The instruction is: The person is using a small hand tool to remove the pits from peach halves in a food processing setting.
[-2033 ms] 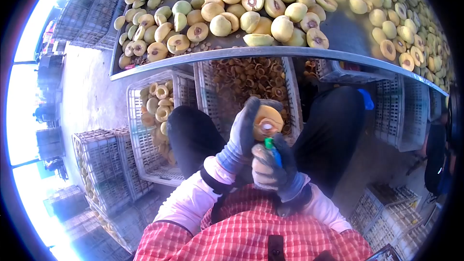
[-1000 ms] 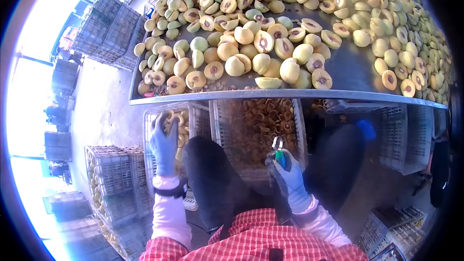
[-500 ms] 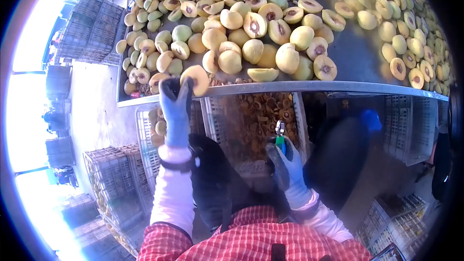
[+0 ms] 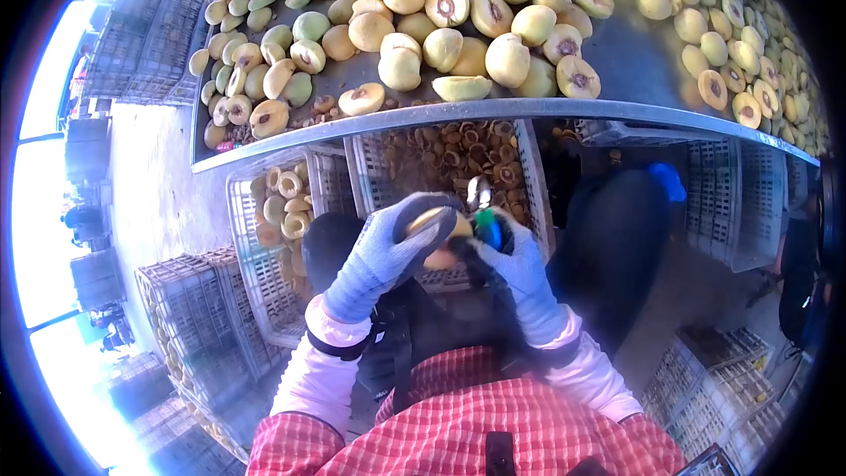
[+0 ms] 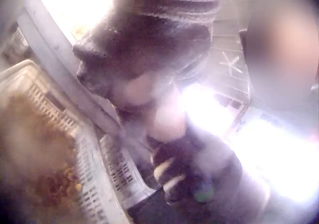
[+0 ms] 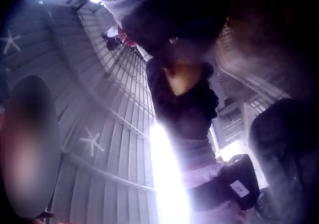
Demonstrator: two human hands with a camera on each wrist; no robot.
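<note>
In the head view the gloved left hand grips a yellow fruit half, its fingers curled over the top. Close at its right, the gloved right hand holds a tool by its green and blue handle, with the curved metal end pointing up and away from the body. The left wrist view shows the fruit between the two dark gloves. From the right wrist, the fruit appears inside the left hand, and the right hand is in shadow.
A metal table's rim runs across, with many fruit halves on it. Below stand a crate of hollowed fruit and a crate of scraps. Stacked crates stand at left, more crates at lower right.
The left hand has come back from the table edge toward the lap with a fruit half. The right hand has moved slightly up and left to meet it, still holding the tool.
</note>
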